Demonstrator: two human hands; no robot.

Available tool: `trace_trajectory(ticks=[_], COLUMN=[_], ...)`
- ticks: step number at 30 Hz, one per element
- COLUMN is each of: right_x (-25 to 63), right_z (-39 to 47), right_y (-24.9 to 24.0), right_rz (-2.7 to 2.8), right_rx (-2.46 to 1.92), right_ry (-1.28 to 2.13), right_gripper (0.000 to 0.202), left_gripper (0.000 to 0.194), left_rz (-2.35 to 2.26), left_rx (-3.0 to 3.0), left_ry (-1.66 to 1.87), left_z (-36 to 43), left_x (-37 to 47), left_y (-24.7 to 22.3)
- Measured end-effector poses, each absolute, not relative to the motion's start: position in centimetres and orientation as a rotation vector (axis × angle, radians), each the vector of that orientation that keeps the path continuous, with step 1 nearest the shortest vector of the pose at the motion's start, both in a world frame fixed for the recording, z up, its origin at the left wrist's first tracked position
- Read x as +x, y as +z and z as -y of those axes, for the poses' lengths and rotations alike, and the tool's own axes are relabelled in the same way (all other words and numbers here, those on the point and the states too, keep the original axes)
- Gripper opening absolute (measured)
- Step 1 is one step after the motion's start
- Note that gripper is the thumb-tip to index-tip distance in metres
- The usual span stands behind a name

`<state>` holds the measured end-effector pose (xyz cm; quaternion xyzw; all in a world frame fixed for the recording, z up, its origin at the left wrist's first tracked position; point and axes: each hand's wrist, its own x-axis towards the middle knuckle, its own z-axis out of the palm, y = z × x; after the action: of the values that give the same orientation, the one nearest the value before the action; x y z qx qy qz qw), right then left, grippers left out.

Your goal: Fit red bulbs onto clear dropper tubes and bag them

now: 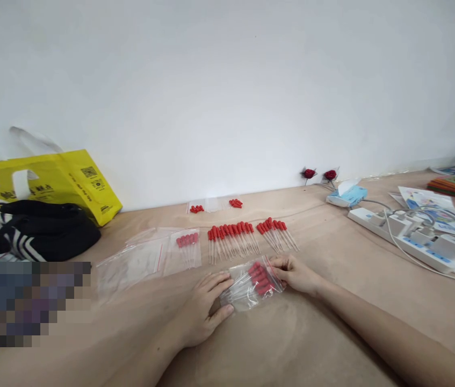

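Observation:
A clear zip bag (241, 294) lies in front of me on the brown tabletop, with several red-bulbed droppers inside, bulbs toward the right. My right hand (289, 273) is closed on the bag's red-striped zip edge, thumb and fingers pinching it. At the other end, my left hand (207, 306) holds the bag, its thumb at the near side and its fingers at the far side. Just behind, a wide row of loose droppers (233, 239) and a smaller group of droppers (277, 234) lie with their red bulbs away from me.
Flat clear bags (130, 269) lie at left, beside a bag of droppers (188, 247). Small packs of red bulbs (197, 209) sit near the wall. A yellow tote (70, 180) and black bag (58, 231) stand left; a power strip (408, 239) and tissue pack (347, 196) lie right.

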<state>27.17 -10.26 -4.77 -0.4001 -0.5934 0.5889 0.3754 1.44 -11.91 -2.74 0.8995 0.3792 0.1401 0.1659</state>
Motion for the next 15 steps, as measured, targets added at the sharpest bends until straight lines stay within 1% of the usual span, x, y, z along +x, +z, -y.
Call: trace_trajectory(ticks=[5,9,11,15], right_x=[28.5,28.5,28.1,27.2], right_z=[9.8,9.9,10.0,9.8], right_y=[-5.0,-5.6,-5.8,-5.2], right_rz=[1.426,1.545,1.573,1.55], right_rx=[-1.282,-1.296,-1.31,-1.292], right_ry=[1.392,1.254,1.212,1.284], right_gripper=[0.048,0.038,0.033,0.033], left_gripper=[0.042,0.041,0.036,0.025], left_rz=[-1.116,-1.143,-1.175,-1.227], left_rx=[2.575,2.572,2.505,2.294], left_ry=[0.385,0.478,0.552,0.72], left_z=[11.9,12.2,12.3,11.5], left_x=[1.4,1.5,1.7,2.3], left_y=[-2.9,-2.6,-2.6,-3.1])
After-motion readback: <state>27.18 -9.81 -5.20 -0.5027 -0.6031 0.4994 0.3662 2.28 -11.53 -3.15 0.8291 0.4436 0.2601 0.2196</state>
